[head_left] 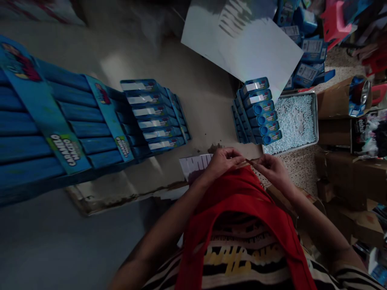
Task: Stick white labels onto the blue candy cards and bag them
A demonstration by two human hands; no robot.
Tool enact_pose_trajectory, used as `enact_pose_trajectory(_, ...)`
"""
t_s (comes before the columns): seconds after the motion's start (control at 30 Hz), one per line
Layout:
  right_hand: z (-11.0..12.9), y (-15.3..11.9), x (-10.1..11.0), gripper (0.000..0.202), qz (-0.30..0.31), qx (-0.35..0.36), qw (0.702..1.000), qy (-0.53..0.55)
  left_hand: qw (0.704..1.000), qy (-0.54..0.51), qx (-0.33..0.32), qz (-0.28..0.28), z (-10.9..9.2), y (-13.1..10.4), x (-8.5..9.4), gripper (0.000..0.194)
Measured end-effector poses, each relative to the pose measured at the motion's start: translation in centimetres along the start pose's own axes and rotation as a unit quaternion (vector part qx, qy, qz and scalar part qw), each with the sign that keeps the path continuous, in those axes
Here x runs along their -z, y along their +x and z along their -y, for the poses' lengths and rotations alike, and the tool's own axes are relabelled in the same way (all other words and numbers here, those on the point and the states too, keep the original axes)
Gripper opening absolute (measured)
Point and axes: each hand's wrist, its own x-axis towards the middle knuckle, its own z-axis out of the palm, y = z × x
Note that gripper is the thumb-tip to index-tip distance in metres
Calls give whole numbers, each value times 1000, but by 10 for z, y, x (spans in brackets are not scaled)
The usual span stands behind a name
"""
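My left hand [225,163] is in front of the red apron [232,189], its thumb and fingers pinched together. My right hand [272,169] is pinched too, a little to the right. A thin brownish strip [249,162] spans the gap between the fingertips of both hands; its kind is too small to make out. Just beyond my hands stands a stack of small blue boxes [256,112], several with round openings at their ends. A sheet of lined paper [196,163] lies beside my left hand on the table edge.
At right, a metal tray [316,117] holds many small pale-blue and white pieces. Blue display packs [72,117] and another box stack [157,114] stand on the table [208,108] at left. A white board [242,44] lies beyond. Cardboard boxes [341,181] crowd the right side.
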Motion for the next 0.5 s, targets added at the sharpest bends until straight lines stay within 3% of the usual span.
enact_pose_trajectory(0.13, 35, 0, 26, 21, -97, 116, 977, -148, 999, -17, -41, -26, -33, 0, -9, 26)
enact_pose_trajectory(0.23, 64, 27, 55, 19, -133, 152, 951, -234, 993, -61, -68, -78, -59, 15, -20, 28)
enact_pose_trajectory(0.37, 89, 86, 82, 18, -113, 124, 936, -311, 978, -99, -97, -154, -80, 50, -27, 30)
enact_pose_trajectory(0.5, 97, 126, 87, 17, -101, 148, 927, -329, 972, -118, -99, -177, -84, 75, -22, 32)
